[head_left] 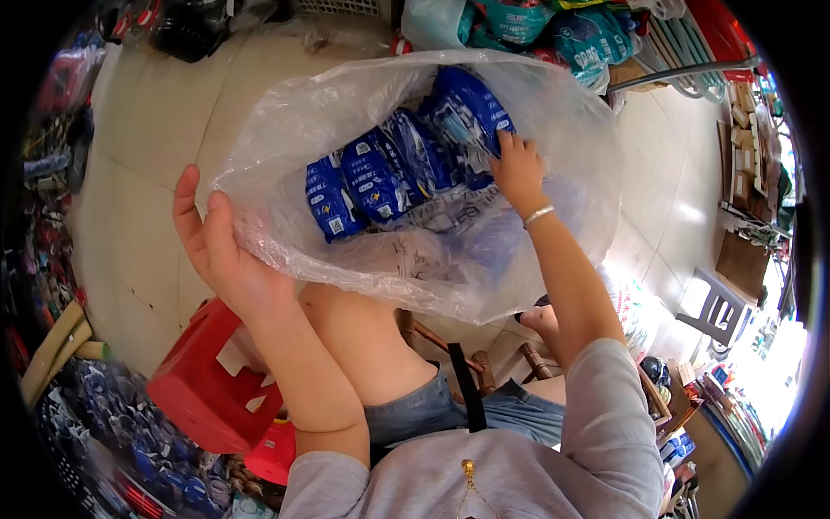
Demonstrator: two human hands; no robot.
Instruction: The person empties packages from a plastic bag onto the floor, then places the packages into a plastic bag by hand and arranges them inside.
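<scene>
A large clear plastic bag (285, 112) lies wide-mouthed in front of me over my knees. Several blue printed packets (373, 177) are lined up in a row inside it. My left hand (226, 251) is at the bag's left rim, thumb and forefinger spread apart, with the plastic against its inner side. Reaching into the bag, my right hand (519, 173) has its fingers bent on the edge of the rightmost blue packet (471, 117). Its fingertips are partly hidden. Dark printed lettering shows on the plastic below the row.
A red plastic stool (203, 381) stands left of my legs. Heaped packaged goods (130, 432) fill the lower left. Teal bags (592, 43) and a metal bar (683, 73) are at the top right. A grey plastic chair (716, 307) stands at right.
</scene>
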